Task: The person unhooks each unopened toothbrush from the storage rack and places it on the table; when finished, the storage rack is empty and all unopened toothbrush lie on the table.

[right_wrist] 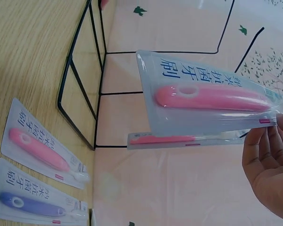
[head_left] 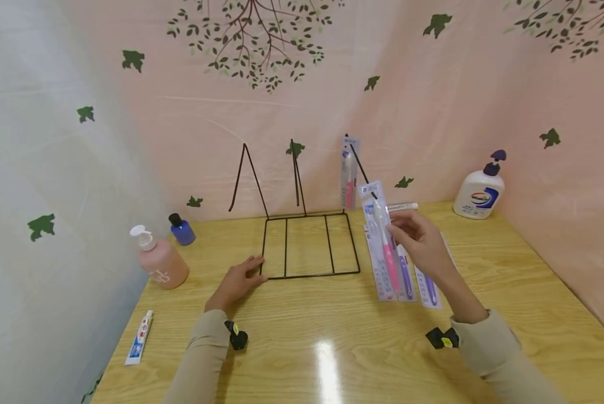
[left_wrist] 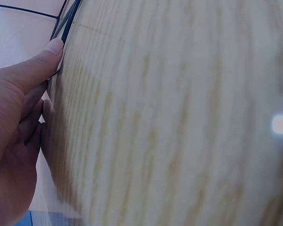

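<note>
A black wire display rack (head_left: 309, 275) with three upright prongs stands on the table. My left hand (head_left: 238, 283) grips its front left corner, thumb on the wire (left_wrist: 71, 21). My right hand (head_left: 419, 238) pinches the edge of a packaged pink toothbrush (head_left: 389, 255) (right_wrist: 212, 99) at the right prong. The prong's tip pokes out through the top of that pack. Farther back on the same prong hangs another packaged pink toothbrush (head_left: 349, 179). Below the right hand lie packaged purple toothbrushes (head_left: 428, 287) (right_wrist: 35, 205) and a pink one (right_wrist: 40, 148).
Left of the rack stand a pink pump bottle (head_left: 163, 265) and a blue bottle (head_left: 183, 231). A toothpaste tube (head_left: 140, 338) lies near the left edge. At the back right is a white pump bottle (head_left: 479, 193); a white tube (head_left: 403, 206) lies behind my right hand. Patterned cloth (head_left: 206, 112) hangs behind.
</note>
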`<state>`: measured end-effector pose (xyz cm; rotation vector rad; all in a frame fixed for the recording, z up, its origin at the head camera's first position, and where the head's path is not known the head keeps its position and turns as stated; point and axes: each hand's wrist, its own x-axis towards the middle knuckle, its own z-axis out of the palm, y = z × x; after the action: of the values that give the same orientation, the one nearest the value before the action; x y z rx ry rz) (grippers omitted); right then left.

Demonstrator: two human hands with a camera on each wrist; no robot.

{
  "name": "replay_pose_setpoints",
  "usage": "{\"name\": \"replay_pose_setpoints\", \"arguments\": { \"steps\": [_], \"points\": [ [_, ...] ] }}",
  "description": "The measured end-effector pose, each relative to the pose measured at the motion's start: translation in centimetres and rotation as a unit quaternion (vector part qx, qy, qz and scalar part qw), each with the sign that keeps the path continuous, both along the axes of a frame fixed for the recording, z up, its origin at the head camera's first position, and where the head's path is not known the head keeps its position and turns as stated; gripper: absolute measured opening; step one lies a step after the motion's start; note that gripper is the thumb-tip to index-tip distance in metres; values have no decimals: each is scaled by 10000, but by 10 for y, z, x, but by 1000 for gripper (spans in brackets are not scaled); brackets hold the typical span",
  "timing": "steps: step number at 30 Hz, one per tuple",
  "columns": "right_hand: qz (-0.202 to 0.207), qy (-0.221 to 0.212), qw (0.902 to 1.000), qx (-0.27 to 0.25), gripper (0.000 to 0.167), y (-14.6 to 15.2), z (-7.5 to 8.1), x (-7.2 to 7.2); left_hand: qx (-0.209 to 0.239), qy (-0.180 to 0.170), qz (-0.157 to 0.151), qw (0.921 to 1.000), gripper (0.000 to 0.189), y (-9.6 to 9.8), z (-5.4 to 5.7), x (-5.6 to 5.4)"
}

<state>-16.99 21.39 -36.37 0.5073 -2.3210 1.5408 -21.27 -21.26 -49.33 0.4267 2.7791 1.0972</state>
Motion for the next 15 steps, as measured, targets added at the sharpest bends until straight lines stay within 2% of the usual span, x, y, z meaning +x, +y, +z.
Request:
{"name": "replay_pose_setpoints", "arguments": {
  "steps": [10,15],
  "points": [
    [-45,149,9999,73,26,3,6,19,-57,19,-2,10000,61,0,0,0],
    [-223,279,9994,-1,27,12,6,24,-65,-11,19,10000,61,0,1,-1]
  ]
}}
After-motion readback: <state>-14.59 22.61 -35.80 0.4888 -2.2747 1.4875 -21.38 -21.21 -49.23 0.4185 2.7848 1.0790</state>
